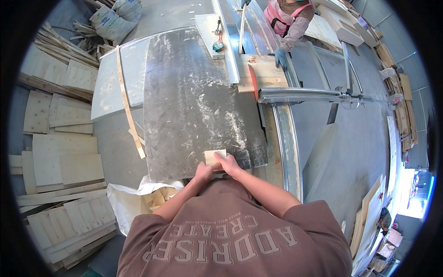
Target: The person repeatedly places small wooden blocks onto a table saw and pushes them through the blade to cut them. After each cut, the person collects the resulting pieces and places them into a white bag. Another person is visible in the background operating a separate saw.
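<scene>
Close to my body, at the near edge of the dark, dusty table (184, 92), both hands are closed around a small pale piece of wood (213, 156). My left hand (203, 172) grips it from the lower left, its fingers partly hidden. My right hand (227, 165) covers its right side, the thumb lying on top. Whether it is one block or several thin pieces together, I cannot tell. Farther ahead, a co-worker's blue-gloved hand (280, 57) rests on a wooden board (267, 73) beside a red upright blade-like part (253, 81).
A metal fence rail (228, 51) and a sliding rail (286, 147) run along the saw table. A long wood strip (123, 87) lies on the left. A white sack (124, 203) holding wood offcuts stands by my left arm. Board stacks (69, 159) line the left side.
</scene>
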Demonstrator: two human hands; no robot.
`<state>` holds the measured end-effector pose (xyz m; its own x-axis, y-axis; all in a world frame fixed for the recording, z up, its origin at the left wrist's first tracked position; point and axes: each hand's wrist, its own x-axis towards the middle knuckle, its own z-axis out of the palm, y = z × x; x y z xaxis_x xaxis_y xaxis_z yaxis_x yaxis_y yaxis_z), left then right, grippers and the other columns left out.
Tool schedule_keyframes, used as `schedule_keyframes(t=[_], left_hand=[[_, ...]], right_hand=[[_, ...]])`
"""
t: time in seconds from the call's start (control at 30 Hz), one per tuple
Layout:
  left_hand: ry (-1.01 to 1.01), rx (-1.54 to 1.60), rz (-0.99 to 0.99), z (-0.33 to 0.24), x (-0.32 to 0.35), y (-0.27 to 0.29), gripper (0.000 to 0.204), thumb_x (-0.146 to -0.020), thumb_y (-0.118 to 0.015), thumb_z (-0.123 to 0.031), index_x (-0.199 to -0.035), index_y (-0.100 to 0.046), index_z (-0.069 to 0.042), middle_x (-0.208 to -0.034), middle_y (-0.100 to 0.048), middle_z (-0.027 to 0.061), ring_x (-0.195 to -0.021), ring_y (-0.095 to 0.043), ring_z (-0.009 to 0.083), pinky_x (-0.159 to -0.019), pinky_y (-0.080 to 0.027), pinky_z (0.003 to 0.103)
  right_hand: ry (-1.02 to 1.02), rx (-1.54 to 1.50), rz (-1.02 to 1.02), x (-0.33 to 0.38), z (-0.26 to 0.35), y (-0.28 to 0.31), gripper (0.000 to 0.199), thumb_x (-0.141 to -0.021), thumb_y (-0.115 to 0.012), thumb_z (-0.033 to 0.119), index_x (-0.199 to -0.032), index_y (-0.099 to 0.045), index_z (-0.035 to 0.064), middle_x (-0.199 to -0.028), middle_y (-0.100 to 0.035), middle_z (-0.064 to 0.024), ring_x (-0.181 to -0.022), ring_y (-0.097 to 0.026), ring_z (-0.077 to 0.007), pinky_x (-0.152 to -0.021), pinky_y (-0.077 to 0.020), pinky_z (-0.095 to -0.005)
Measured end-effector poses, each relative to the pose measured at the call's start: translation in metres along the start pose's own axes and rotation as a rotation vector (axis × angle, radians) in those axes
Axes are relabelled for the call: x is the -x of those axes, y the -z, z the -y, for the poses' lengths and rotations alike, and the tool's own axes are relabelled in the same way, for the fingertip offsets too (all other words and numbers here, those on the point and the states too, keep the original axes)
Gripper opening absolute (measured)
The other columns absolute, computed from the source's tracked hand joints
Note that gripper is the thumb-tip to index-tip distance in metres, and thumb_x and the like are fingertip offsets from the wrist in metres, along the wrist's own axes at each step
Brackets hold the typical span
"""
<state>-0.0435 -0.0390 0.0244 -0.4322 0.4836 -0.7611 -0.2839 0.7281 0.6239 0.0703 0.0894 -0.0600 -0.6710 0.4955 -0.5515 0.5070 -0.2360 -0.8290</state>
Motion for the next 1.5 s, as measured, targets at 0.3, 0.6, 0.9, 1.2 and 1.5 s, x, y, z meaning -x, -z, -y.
schedule_keyframes(t=[0.3, 0.6, 0.9, 1.2, 1.5], left_hand=[[-0.791, 0.524, 0.245, -0.174, 0.150, 0.054, 0.018, -0.100, -0.073, -0.020, -0.106, -0.072, -0.002, -0.095, -0.068, 0.0061, -0.090, -0.061, 0.0139, -0.084, -0.050, 0.031], [-1.131, 0.909, 1.059, -0.270, 0.279, 0.053, 0.025, -0.101, -0.072, -0.029, -0.101, -0.072, -0.004, -0.091, -0.065, 0.0052, -0.086, -0.059, 0.0184, -0.081, -0.049, 0.033], [-1.080, 0.925, 1.179, -0.268, 0.276, 0.020, 0.032, -0.102, -0.070, -0.032, -0.109, -0.071, -0.001, -0.095, -0.066, 0.0054, -0.089, -0.060, 0.0171, -0.084, -0.050, 0.033], [-1.110, 0.902, 1.175, -0.268, 0.267, 0.020, 0.039, -0.103, -0.068, -0.034, -0.116, -0.069, 0.002, -0.099, -0.067, 0.0056, -0.092, -0.061, 0.0158, -0.087, -0.050, 0.032], [-1.100, 0.651, 0.990, -0.260, 0.208, 0.039, 0.047, -0.104, -0.067, -0.037, -0.123, -0.068, 0.006, -0.103, -0.067, 0.0057, -0.095, -0.063, 0.0144, -0.090, -0.051, 0.032]], right_hand=[[0.167, 0.247, -0.343, 0.015, 0.005, 0.035, 0.087, -0.099, -0.067, 0.065, -0.135, -0.054, -0.0130, -0.136, -0.056, -0.0330, -0.131, -0.053, -0.0441, -0.115, -0.0411, -0.0490], [0.139, 0.350, -0.470, 0.013, 0.005, 0.052, 0.077, -0.099, -0.069, 0.060, -0.132, -0.057, -0.0087, -0.135, -0.056, -0.0288, -0.130, -0.054, -0.0430, -0.114, -0.0425, -0.0482], [0.236, 0.612, -0.585, 0.007, -0.003, 0.085, 0.062, -0.098, -0.073, 0.049, -0.129, -0.058, -0.0029, -0.131, -0.058, -0.0233, -0.125, -0.056, -0.0426, -0.109, -0.0454, -0.0507], [0.132, 0.658, -0.638, 0.008, 0.002, 0.094, 0.059, -0.098, -0.074, 0.048, -0.127, -0.061, -0.0019, -0.129, -0.058, -0.0224, -0.125, -0.056, -0.0416, -0.108, -0.0455, -0.0504], [-0.007, 0.752, -0.735, 0.012, 0.019, 0.110, 0.066, -0.096, -0.075, 0.049, -0.133, -0.055, -0.0016, -0.135, -0.054, -0.0208, -0.128, -0.052, -0.0421, -0.111, -0.0423, -0.0535]])
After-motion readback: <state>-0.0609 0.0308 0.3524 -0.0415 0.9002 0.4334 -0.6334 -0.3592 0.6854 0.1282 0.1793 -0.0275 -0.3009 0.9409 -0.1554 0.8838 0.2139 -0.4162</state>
